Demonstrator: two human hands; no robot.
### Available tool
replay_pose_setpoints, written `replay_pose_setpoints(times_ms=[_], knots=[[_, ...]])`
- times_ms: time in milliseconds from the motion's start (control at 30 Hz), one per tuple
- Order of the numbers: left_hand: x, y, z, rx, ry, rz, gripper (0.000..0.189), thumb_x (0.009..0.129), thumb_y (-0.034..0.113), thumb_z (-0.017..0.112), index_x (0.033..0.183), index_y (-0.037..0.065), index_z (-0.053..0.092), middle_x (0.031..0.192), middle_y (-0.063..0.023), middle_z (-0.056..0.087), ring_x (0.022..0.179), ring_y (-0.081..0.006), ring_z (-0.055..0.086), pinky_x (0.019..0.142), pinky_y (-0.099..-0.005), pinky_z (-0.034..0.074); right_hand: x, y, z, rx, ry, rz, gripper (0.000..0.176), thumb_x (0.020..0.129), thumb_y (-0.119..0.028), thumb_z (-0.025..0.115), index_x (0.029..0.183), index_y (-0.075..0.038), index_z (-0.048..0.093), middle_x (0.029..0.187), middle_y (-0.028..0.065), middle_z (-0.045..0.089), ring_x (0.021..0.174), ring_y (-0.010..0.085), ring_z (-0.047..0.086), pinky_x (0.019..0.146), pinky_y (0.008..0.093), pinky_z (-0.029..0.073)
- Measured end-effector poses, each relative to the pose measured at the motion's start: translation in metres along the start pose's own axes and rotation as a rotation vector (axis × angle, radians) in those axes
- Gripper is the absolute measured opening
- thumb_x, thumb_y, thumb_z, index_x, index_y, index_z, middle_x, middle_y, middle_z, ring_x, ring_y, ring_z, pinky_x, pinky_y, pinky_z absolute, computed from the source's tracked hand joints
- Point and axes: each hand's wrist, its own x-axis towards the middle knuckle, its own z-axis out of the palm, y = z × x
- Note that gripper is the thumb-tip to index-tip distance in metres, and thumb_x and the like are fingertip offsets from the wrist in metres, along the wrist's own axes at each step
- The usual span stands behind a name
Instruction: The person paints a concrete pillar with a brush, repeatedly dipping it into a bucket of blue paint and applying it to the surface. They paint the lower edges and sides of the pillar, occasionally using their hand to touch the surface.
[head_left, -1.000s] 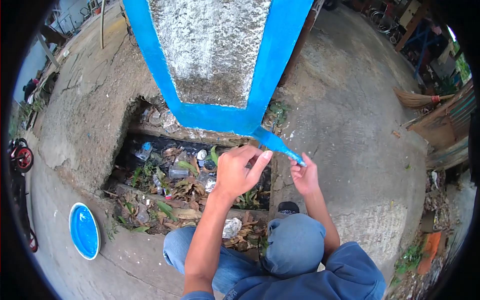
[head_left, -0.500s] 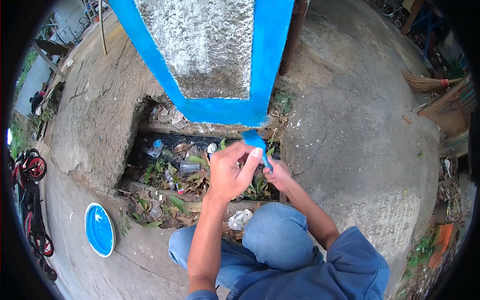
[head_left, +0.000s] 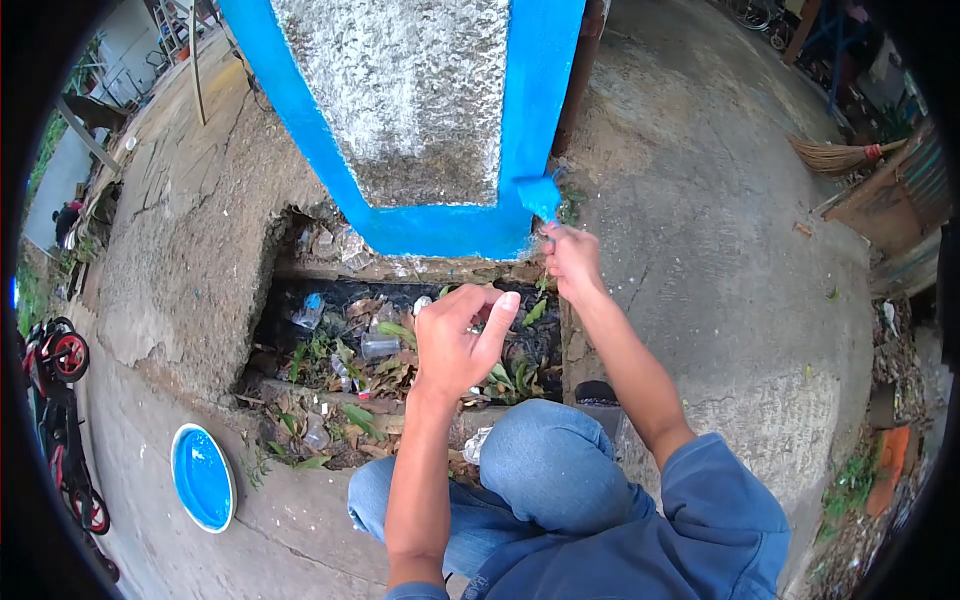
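Note:
My right hand (head_left: 573, 262) grips a paintbrush (head_left: 540, 197) loaded with blue paint. Its bristles touch or nearly touch the lower right edge of a pillar (head_left: 440, 232), which has a bright blue painted border around a rough grey-white panel (head_left: 420, 100). My left hand (head_left: 458, 335) hangs above the litter-filled drain, thumb raised apart from its curled fingers, with nothing visible in it. A shallow tub (head_left: 233, 490) holding blue paint (head_left: 202, 475) stands on the concrete at lower left.
Below the pillar lies an open drain (head_left: 410, 290) with dark water, leaves and plastic rubbish. Its broken concrete edge (head_left: 262, 290) is on the left. A straw broom (head_left: 835, 155) lies far right, near boards. A red and black bike (head_left: 65, 400) is at far left.
My right hand has moved the brush up and right, from beside my left hand to the pillar's right edge. My left hand has barely moved and is now apart from the brush.

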Motion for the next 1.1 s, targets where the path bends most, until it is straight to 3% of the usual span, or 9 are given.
replay_pose_setpoints(times_ms=[100, 233, 333, 433, 633, 733, 900, 1033, 1100], knots=[[0.003, 0.002, 0.001, -0.043, 0.011, -0.017, 0.022, 0.086, 0.018, 0.064, 0.077, -0.001, 0.064, 0.062, -0.0085, 0.059, 0.052, -0.0126, 0.054, 0.049, -0.0264, 0.042, -0.028, -0.015, 0.003, 0.050, -0.032, -0.227, 0.022, 0.092, -0.018, 0.056, 0.104, 0.001, 0.060, 0.061, -0.0010, 0.049, 0.042, 0.0022, 0.034, 0.036, 0.0188, 0.023], [0.004, 0.005, 0.003, -0.066, -0.005, -0.054, 0.023, 0.087, 0.019, 0.063, 0.078, -0.002, 0.064, 0.062, -0.0092, 0.059, 0.054, -0.0138, 0.056, 0.050, -0.0266, 0.043, -0.016, 0.020, -0.003, 0.014, -0.031, -0.455, 0.021, 0.092, -0.017, 0.055, 0.105, -0.001, 0.061, 0.061, -0.0021, 0.048, 0.043, 0.0018, 0.035, 0.037, 0.0179, 0.025], [0.004, 0.002, 0.004, -0.042, -0.022, -0.045, 0.024, 0.087, 0.020, 0.063, 0.078, -0.002, 0.065, 0.063, -0.0097, 0.060, 0.055, -0.0152, 0.057, 0.051, -0.0270, 0.044, 0.030, 0.077, -0.016, 0.038, -0.043, -0.383, 0.019, 0.092, -0.020, 0.056, 0.096, -0.003, 0.064, 0.057, -0.0029, 0.047, 0.046, 0.0029, 0.039, 0.041, 0.0200, 0.030], [0.005, 0.003, 0.003, -0.008, -0.037, -0.031, 0.024, 0.087, 0.021, 0.063, 0.078, -0.002, 0.065, 0.064, -0.0102, 0.061, 0.056, -0.0163, 0.058, 0.052, -0.0275, 0.044, 0.067, 0.133, -0.028, -0.167, 0.124, -0.397, 0.017, 0.091, -0.021, 0.057, 0.088, -0.004, 0.063, 0.055, -0.0027, 0.046, 0.044, 0.0042, 0.039, 0.039, 0.0211, 0.029], [0.003, 0.002, 0.004, -0.030, -0.041, -0.050, 0.025, 0.087, 0.021, 0.063, 0.079, -0.002, 0.065, 0.064, -0.0105, 0.061, 0.056, -0.0168, 0.058, 0.052, -0.0280, 0.045, 0.045, 0.152, -0.029, -0.056, 0.159, 0.040, 0.025, 0.087, -0.016, 0.057, 0.065, -0.005, 0.052, 0.052, 0.0014, 0.048, 0.037, 0.0093, 0.041, 0.032, 0.0259, 0.026], [0.006, 0.002, 0.004, -0.013, -0.050, -0.046, 0.025, 0.087, 0.021, 0.063, 0.079, -0.002, 0.065, 0.064, -0.0106, 0.060, 0.055, -0.0166, 0.058, 0.051, -0.0281, 0.045, 0.047, 0.147, -0.029, -0.030, 0.153, 0.218, 0.025, 0.085, -0.013, 0.059, 0.063, -0.006, 0.049, 0.052, 0.0025, 0.048, 0.036, 0.0102, 0.040, 0.031, 0.0262, 0.025], [0.004, 0.001, 0.008, -0.014, -0.017, -0.020, 0.024, 0.087, 0.021, 0.063, 0.078, -0.002, 0.064, 0.062, -0.0105, 0.059, 0.055, -0.0162, 0.058, 0.051, -0.0279, 0.044, 0.077, 0.107, -0.013, 0.073, 0.149, 0.210, 0.024, 0.082, -0.010, 0.059, 0.061, -0.006, 0.048, 0.053, 0.0045, 0.048, 0.037, 0.0113, 0.040, 0.031, 0.0266, 0.024], [0.004, 0.003, 0.006, 0.004, -0.025, -0.012, 0.024, 0.087, 0.020, 0.063, 0.078, -0.002, 0.064, 0.062, -0.0102, 0.060, 0.055, -0.0162, 0.058, 0.051, -0.0278, 0.044, 0.074, 0.073, -0.007, -0.026, 0.137, 0.129, 0.015, 0.085, -0.012, 0.057, 0.075, -0.002, 0.053, 0.059, 0.0045, 0.049, 0.040, 0.0077, 0.036, 0.032, 0.0226, 0.021], [0.004, 0.002, 0.004, 0.010, -0.007, -0.040, 0.022, 0.084, 0.022, 0.065, 0.076, 0.002, 0.066, 0.065, -0.0111, 0.063, 0.056, -0.0216, 0.062, 0.052, -0.0305, 0.047, 0.052, 0.058, -0.006, -0.022, 0.111, 0.089, 0.012, 0.086, -0.012, 0.056, 0.083, 0.000, 0.057, 0.060, 0.0040, 0.049, 0.040, 0.0066, 0.035, 0.033, 0.0220, 0.022]])
